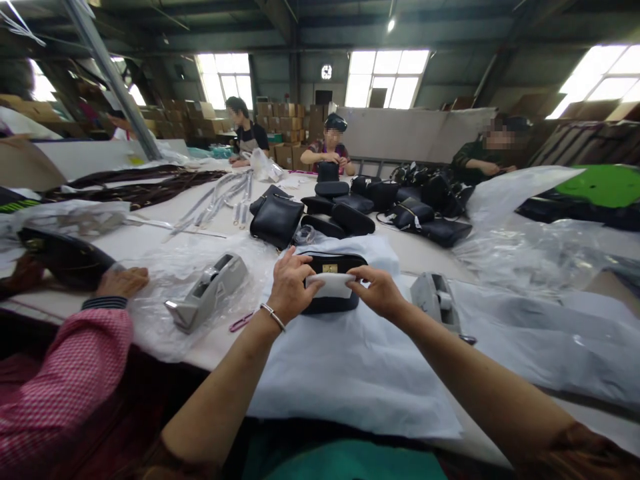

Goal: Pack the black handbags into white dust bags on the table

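Observation:
A small black handbag point(330, 305) with a gold clasp point(329, 269) lies in front of me on a white cloth sheet point(350, 373). Across its front, just below the clasp, is a folded white piece point(334, 285), thin paper or foam; I cannot tell which. My left hand point(293, 283) pinches the white piece's left end between thumb and fingers, its fingertips resting over the bag. At the other end, my right hand point(377, 288) pinches it the same way. The part of the bag behind the white piece is hidden.
Grey tape dispensers stand left point(210, 290) and right point(436, 300) of the sheet. Several black bags point(277, 217) are piled beyond. Clear plastic point(540, 247) covers the right side. A co-worker's hand point(123, 281) touches a dark bag point(65, 257) at left; other people sit across the table.

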Tool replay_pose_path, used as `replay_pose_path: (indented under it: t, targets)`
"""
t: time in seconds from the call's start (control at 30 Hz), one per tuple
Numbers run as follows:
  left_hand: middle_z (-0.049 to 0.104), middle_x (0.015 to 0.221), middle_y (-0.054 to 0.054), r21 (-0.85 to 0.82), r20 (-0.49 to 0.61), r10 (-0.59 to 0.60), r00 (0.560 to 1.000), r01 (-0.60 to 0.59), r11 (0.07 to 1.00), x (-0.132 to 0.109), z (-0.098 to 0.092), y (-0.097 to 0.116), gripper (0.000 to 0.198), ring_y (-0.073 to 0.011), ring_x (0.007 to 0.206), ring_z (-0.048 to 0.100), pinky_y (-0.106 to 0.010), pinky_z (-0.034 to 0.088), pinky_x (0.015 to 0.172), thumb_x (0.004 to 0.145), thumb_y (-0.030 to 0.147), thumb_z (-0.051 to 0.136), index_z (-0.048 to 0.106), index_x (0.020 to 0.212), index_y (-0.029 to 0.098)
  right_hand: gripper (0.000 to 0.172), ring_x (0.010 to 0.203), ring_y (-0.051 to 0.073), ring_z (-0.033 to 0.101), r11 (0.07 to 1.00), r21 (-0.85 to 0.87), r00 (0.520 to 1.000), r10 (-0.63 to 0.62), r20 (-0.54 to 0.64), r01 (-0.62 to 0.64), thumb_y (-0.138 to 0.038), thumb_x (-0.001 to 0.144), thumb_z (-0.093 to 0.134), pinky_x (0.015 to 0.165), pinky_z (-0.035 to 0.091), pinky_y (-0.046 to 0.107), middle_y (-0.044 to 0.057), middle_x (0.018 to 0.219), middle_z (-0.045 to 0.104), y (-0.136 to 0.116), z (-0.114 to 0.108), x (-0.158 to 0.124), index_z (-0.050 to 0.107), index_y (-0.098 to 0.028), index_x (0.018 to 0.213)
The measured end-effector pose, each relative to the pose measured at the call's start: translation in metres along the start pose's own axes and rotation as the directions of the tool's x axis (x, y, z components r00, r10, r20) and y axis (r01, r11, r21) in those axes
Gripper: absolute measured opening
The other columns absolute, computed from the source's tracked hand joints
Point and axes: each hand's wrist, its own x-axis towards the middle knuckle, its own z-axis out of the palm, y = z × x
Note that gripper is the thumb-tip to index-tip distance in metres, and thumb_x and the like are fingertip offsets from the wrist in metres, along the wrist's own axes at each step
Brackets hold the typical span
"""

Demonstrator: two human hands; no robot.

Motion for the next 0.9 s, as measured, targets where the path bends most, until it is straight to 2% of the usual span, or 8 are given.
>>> replay_pose_path:
  t: [0.1, 0.17, 0.3, 0.43, 0.6, 0.73, 0.83, 0.9]
  targets:
    - [0.068, 0.126, -0.009, 0.084, 0.021, -0.022, 1.000, 0.020, 0.996, 0.007, 0.000, 0.007, 0.017, -0.0405, 0.145, 0.038, -0.061, 0.032, 0.117, 0.079, 0.035, 0.079, 0.071, 0.082, 0.021, 0.012, 0.074, 0.018, 0.065, 0.999, -0.031, 0.999, 0.031, -0.022, -0.032, -0.022, 0.084, 0.068, 0.070, 0.050, 0.029, 0.003, 0.081, 0.072, 0.000, 0.003, 0.004, 0.074, -0.020, 0.095]
    - [0.066, 0.126, -0.011, 0.136, 0.038, -0.023, 0.999, 0.017, 0.991, 0.013, 0.000, 0.010, 0.023, -0.0405, 0.145, 0.037, -0.061, 0.031, 0.117, 0.077, 0.037, 0.081, 0.071, 0.090, 0.021, 0.013, 0.071, 0.017, 0.064, 0.995, -0.076, 0.998, 0.057, -0.019, -0.058, -0.021, 0.083, 0.069, 0.068, 0.048, 0.029, 0.002, 0.079, 0.071, -0.001, 0.005, 0.008, 0.074, -0.020, 0.096]
    - [0.061, 0.130, -0.015, 0.230, 0.087, -0.012, 0.996, -0.008, 0.973, 0.026, -0.003, 0.013, 0.064, -0.0385, 0.139, 0.043, -0.058, 0.033, 0.115, 0.070, 0.043, 0.086, 0.062, 0.124, 0.020, 0.012, 0.068, 0.017, 0.062, 0.986, -0.135, 0.995, 0.100, -0.009, -0.100, -0.022, 0.083, 0.070, 0.067, 0.046, 0.029, 0.002, 0.075, 0.069, 0.001, 0.007, 0.015, 0.074, -0.020, 0.094]
    - [0.057, 0.131, -0.017, 0.298, 0.158, 0.014, 0.987, -0.062, 0.953, 0.042, -0.008, 0.013, 0.086, -0.0363, 0.125, 0.052, -0.057, 0.033, 0.113, 0.064, 0.054, 0.088, 0.057, 0.137, 0.019, 0.012, 0.069, 0.017, 0.062, 0.987, -0.129, 0.995, 0.101, 0.007, -0.099, -0.022, 0.083, 0.070, 0.068, 0.046, 0.029, 0.001, 0.076, 0.070, 0.006, 0.008, 0.018, 0.074, -0.020, 0.095]
    - [0.061, 0.135, -0.017, 0.281, 0.353, 0.035, 0.935, -0.142, 0.949, 0.064, -0.005, 0.008, 0.094, -0.0383, 0.125, 0.055, -0.063, 0.028, 0.113, 0.064, 0.061, 0.085, 0.052, 0.144, 0.022, 0.012, 0.068, 0.017, 0.063, 0.993, -0.091, 0.997, 0.071, -0.001, -0.071, -0.022, 0.083, 0.069, 0.065, 0.046, 0.029, 0.001, 0.077, 0.070, 0.009, 0.008, 0.021, 0.073, -0.021, 0.095]
    - [0.068, 0.122, -0.017, 0.311, 0.456, 0.019, 0.890, -0.179, 0.934, 0.076, 0.003, 0.007, 0.090, -0.0399, 0.112, 0.063, -0.065, 0.030, 0.108, 0.061, 0.068, 0.081, 0.060, 0.134, 0.020, 0.010, 0.065, 0.017, 0.061, 0.994, -0.094, 0.998, 0.060, -0.027, -0.062, -0.022, 0.083, 0.069, 0.063, 0.046, 0.028, 0.001, 0.074, 0.069, 0.012, 0.011, 0.020, 0.072, -0.021, 0.092]
    - [0.070, 0.113, -0.015, 0.332, 0.513, 0.032, 0.858, -0.232, 0.914, 0.085, 0.006, 0.010, 0.072, -0.0365, 0.105, 0.066, -0.060, 0.036, 0.105, 0.061, 0.069, 0.079, 0.069, 0.113, 0.020, 0.010, 0.065, 0.016, 0.060, 0.992, -0.116, 0.999, 0.040, -0.027, -0.042, -0.022, 0.082, 0.070, 0.063, 0.046, 0.028, 0.001, 0.074, 0.069, 0.014, 0.011, 0.019, 0.072, -0.020, 0.091]
    - [0.070, 0.112, -0.014, 0.339, 0.561, 0.035, 0.827, -0.268, 0.902, 0.092, 0.007, 0.014, 0.067, -0.0346, 0.103, 0.067, -0.054, 0.043, 0.101, 0.060, 0.067, 0.079, 0.070, 0.107, 0.019, 0.008, 0.064, 0.016, 0.059, 0.992, -0.122, 1.000, 0.016, -0.013, -0.018, -0.021, 0.082, 0.069, 0.063, 0.045, 0.028, 0.001, 0.074, 0.068, 0.015, 0.010, 0.019, 0.071, -0.020, 0.090]
